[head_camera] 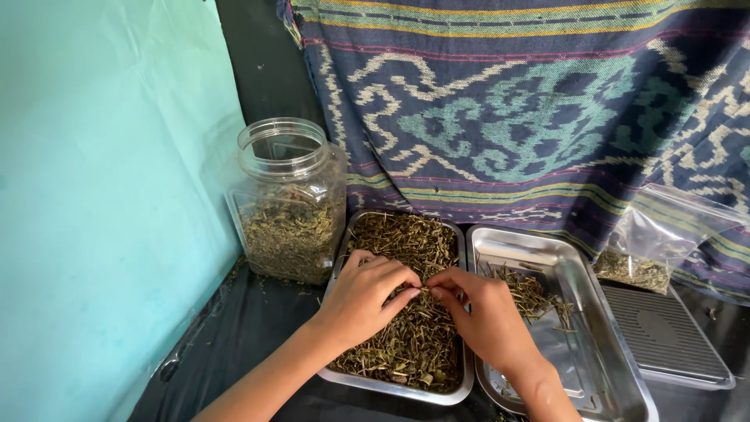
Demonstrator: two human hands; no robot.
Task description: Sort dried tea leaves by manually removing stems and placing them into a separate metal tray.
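— What are the hands doing?

— The left hand and the right hand meet over the left tray. Both have fingertips pressed together, pinching one thin dry stem between them.

— Where is all the dry stuff?

— A big pile of dried leaves fills the left tray. The right tray sits touching it and has only a small bunch of sticks near its back. A clear jar with more leaves stands just beside the left tray. A small plastic bag lies further right.

— Is the stem heavy?

— No, I think it is very light. It looks stiff and crumbly, so it may snap if you squeeze hard.

— How should I hold it?

— With just your fingertips, softly, near the ends. A whole hand would crush the leaves.
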